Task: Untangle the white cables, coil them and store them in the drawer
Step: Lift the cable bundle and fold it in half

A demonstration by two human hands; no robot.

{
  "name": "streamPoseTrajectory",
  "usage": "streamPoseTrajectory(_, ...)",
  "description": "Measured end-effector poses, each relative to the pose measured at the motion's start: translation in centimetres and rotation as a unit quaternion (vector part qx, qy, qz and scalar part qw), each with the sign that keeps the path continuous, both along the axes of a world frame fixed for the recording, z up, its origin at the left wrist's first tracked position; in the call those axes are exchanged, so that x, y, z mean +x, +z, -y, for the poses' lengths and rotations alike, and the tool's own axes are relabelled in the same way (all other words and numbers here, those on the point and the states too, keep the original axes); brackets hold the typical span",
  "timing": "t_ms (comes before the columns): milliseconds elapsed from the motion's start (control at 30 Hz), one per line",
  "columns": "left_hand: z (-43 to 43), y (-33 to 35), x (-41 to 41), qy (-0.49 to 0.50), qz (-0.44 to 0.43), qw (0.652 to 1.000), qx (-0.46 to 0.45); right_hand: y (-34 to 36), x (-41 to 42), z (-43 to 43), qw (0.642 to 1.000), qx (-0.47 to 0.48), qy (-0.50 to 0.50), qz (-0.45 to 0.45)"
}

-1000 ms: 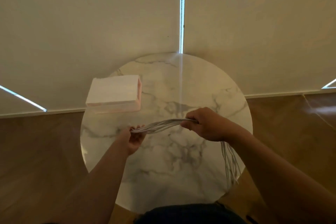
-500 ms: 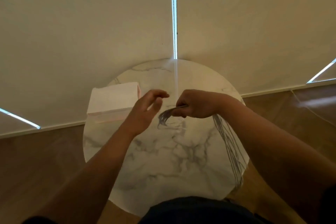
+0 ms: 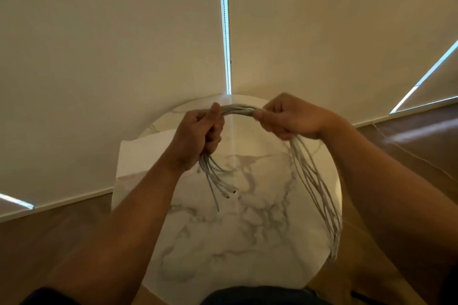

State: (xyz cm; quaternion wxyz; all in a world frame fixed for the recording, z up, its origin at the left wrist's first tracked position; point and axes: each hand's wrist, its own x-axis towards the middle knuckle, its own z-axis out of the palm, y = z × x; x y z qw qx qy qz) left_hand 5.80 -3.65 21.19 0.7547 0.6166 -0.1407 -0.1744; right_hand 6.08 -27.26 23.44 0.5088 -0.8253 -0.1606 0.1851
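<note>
A bundle of white cables (image 3: 237, 108) is held in the air above the round marble surface (image 3: 235, 242), towards its 12 o'clock edge. The bundle is gripped by both hands. The left hand (image 3: 198, 136) is curled round it at about 11 o'clock, with the thumb set against the strands. The right hand (image 3: 292, 119) is closed round it at about 1 o'clock.

Between the two hands a short stretch of the bundle is bowed upward in a shallow arch. Below the left hand the short ends are fanned out and hung towards the middle of the surface. Dark tips are seen on several of them, and whether the marble is touched cannot be told. Below the right hand the long ends are trailed down towards 4 o'clock, where they are carried past the rim of the surface.

A pale box (image 3: 138, 156) is set on the surface at 10 o'clock, partly hidden by the left forearm. Cream blinds (image 3: 99, 57) are hung behind, with a bright gap at 12 o'clock, and a brown wooden floor (image 3: 49, 235) is seen below.
</note>
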Motion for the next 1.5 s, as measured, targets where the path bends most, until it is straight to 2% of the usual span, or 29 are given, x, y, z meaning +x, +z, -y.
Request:
streamPoseTrajectory(67,-1.3,-0.3,0.6,0.029,0.003,0.999,0.014,-2.2,-0.5,-0.2,0.999,0.018,-0.004,-0.047)
streamPoseTrajectory(233,-2.9,-0.4,0.5,0.04,-0.018,0.999,0.015,-0.5,0.3,0.0,0.998,-0.006,-0.04,0.038)
streamPoseTrajectory(333,-2.8,0.7,1.0,0.024,0.001,0.998,0.061,-3.1,-0.1,-0.7,0.999,-0.02,-0.043,0.006)
streamPoseTrajectory(400,-3.2,-0.1,0.7,0.016,-0.019,0.995,0.092,-3.9,-0.2,-0.7,0.999,-0.021,-0.049,-0.005)
streamPoseTrajectory(533,-3.0,-1.8,-0.4,0.009,-0.096,0.992,0.076,-0.2,1.0,-0.8,0.998,-0.041,-0.008,0.048)
streamPoseTrajectory(633,-2.1,-0.6,-0.1,-0.007,-0.091,0.993,0.072,0.9,1.0,-3.5,0.993,-0.061,0.039,0.093)
streamPoseTrajectory(700,-2.0,0.1,0.2,-0.029,-0.093,0.992,0.079,0.9,1.1,-4.4,0.991,-0.063,0.03,0.118)
streamPoseTrajectory(800,-2.0,0.2,0.0,-0.091,-0.099,0.989,0.065,2.4,1.7,-3.3,0.993,-0.053,0.028,0.103)
streamPoseTrajectory(933,-1.0,0.9,-0.4,-0.125,-0.113,0.986,-0.001,5.0,2.6,-2.3,0.99,-0.014,0.033,0.137)
streamPoseTrajectory(1033,-0.5,3.2,0.3,-0.101,-0.119,0.986,-0.05,5.7,3.5,-1.8,0.989,0.025,0.008,0.145)
streamPoseTrajectory(1200,-0.3,7.5,1.7,-0.048,-0.123,0.988,-0.08,2.6,3.2,-2.1,0.986,0.154,-0.014,0.063)
streamPoseTrajectory(1333,-0.9,8.3,1.4,-0.031,-0.131,0.987,-0.084,-0.5,2.0,-0.7,0.982,0.188,-0.018,0.021)
streamPoseTrajectory(1400,-1.1,7.8,1.1,-0.036,-0.139,0.985,-0.095,-1.0,1.6,-0.3,0.975,0.219,-0.026,-0.003)
streamPoseTrajectory(1500,-0.8,6.5,0.3,-0.081,-0.141,0.981,-0.11,-0.3,1.5,-0.5,0.965,0.249,-0.076,0.011)
